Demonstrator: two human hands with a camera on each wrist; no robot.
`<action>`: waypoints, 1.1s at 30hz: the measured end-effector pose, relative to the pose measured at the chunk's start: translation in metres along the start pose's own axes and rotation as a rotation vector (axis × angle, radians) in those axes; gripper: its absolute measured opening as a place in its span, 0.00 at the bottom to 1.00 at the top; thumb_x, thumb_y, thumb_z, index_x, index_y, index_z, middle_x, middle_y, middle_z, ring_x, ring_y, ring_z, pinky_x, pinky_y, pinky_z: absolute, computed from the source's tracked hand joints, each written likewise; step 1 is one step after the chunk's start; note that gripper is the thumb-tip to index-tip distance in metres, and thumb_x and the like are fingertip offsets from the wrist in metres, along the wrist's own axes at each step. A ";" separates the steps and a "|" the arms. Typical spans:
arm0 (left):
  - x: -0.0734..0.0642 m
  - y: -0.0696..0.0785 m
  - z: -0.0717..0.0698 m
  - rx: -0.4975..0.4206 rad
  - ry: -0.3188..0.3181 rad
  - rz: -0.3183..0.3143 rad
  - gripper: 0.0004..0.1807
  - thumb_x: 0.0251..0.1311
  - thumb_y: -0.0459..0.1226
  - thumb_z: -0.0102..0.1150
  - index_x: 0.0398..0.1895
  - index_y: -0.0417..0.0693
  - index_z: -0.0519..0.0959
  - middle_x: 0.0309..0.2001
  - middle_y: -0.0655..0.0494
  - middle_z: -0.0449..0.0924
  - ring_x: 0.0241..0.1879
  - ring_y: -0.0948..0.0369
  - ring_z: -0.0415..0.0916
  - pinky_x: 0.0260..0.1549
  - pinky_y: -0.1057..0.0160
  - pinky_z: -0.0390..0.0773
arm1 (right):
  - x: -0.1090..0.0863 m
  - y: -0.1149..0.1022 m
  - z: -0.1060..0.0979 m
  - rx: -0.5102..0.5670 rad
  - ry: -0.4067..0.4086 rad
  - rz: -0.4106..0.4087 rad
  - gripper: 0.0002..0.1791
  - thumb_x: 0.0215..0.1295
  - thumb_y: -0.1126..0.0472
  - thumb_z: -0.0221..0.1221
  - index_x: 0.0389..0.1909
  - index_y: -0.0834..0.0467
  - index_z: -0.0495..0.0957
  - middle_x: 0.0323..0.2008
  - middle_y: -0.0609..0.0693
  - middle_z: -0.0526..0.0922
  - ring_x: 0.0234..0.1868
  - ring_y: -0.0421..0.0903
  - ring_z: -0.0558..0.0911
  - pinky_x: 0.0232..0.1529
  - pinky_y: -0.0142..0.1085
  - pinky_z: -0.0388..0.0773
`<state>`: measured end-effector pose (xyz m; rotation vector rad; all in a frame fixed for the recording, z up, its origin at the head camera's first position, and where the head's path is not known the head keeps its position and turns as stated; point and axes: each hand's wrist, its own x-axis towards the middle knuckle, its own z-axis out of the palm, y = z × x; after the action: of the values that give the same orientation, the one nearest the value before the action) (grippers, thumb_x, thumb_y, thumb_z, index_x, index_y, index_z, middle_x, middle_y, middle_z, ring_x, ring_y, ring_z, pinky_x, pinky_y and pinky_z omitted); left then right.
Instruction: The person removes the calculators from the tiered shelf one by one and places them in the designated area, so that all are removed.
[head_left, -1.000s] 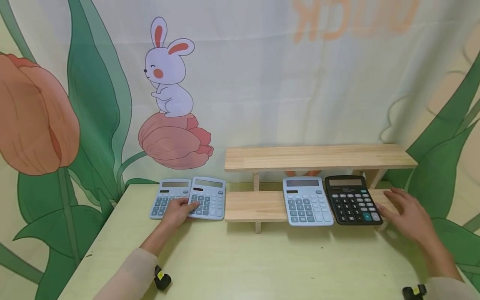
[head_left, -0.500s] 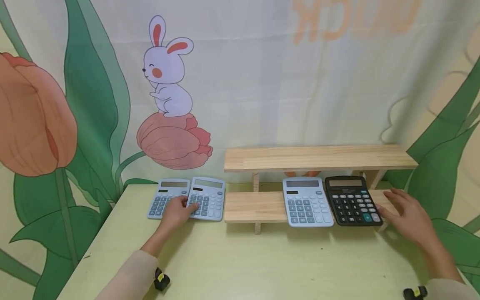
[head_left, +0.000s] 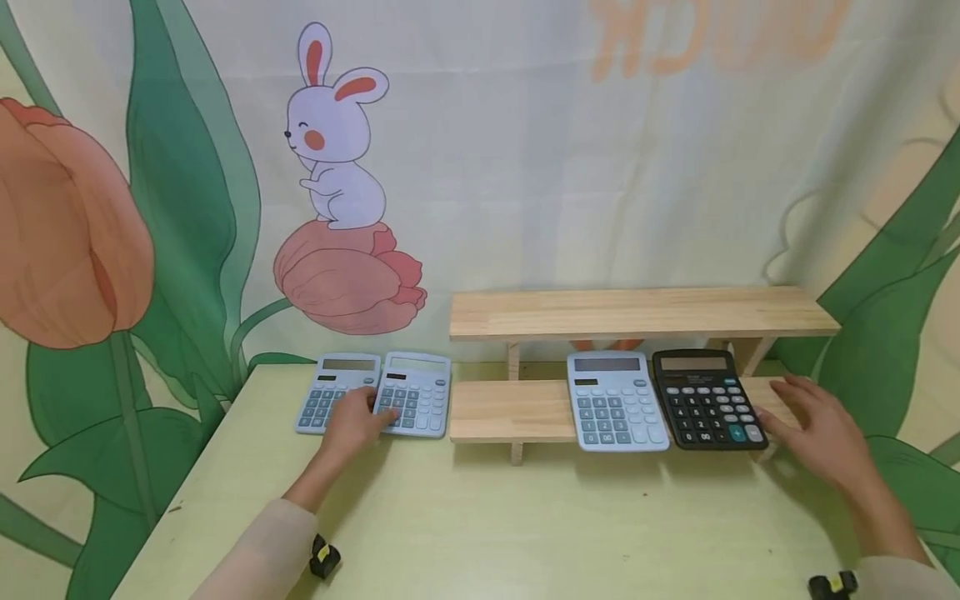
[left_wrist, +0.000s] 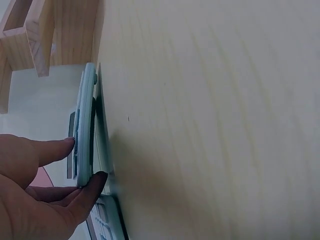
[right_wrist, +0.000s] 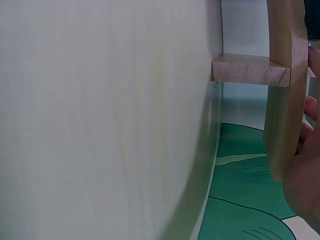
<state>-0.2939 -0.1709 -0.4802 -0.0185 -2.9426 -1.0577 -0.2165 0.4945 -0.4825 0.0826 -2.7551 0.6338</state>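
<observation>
My left hand (head_left: 352,423) pinches a light blue calculator (head_left: 427,396) by its left edge, thumb on the keys. In the left wrist view, fingers are under this calculator (left_wrist: 86,125), which is slightly raised over the table. Another light blue calculator (head_left: 347,379) lies to its left, partly hidden by the hand. On the lower tier of a wooden shelf (head_left: 510,408), a light blue calculator (head_left: 613,400) and a black calculator (head_left: 708,396) lean side by side. My right hand (head_left: 821,429) is by the lower tier's right end, fingers relaxed, thumb at the black calculator's lower right edge.
The shelf's upper tier (head_left: 637,312) runs behind the lower one. A pale green table (head_left: 480,525) extends in front. Behind hangs a printed curtain (head_left: 525,167) with a rabbit and tulips.
The left-hand calculators shifted very slightly left early on. The view tilts a little; otherwise both hands stay nearly where they were.
</observation>
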 end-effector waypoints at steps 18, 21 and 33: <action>0.004 0.004 0.011 0.070 0.021 0.023 0.33 0.66 0.38 0.72 0.65 0.21 0.72 0.59 0.27 0.79 0.51 0.44 0.77 0.56 0.42 0.80 | 0.001 0.000 -0.001 -0.008 0.000 0.007 0.40 0.78 0.44 0.60 0.76 0.70 0.65 0.74 0.77 0.60 0.70 0.83 0.59 0.62 0.80 0.55; 0.004 0.005 0.012 0.082 0.021 0.020 0.34 0.67 0.38 0.72 0.65 0.20 0.72 0.60 0.27 0.79 0.51 0.44 0.77 0.57 0.42 0.79 | 0.001 0.001 -0.002 -0.009 0.003 0.002 0.40 0.78 0.44 0.60 0.75 0.70 0.65 0.74 0.77 0.61 0.70 0.83 0.59 0.62 0.80 0.55; -0.005 0.023 -0.010 0.036 0.019 0.091 0.32 0.72 0.42 0.65 0.67 0.25 0.73 0.59 0.30 0.81 0.55 0.40 0.80 0.55 0.42 0.81 | 0.001 -0.002 -0.003 -0.008 0.007 0.001 0.39 0.78 0.44 0.60 0.74 0.70 0.66 0.74 0.77 0.61 0.70 0.83 0.60 0.62 0.80 0.54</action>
<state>-0.2882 -0.1602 -0.4580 -0.1392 -2.9120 -0.9880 -0.2165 0.4942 -0.4789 0.0766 -2.7505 0.6225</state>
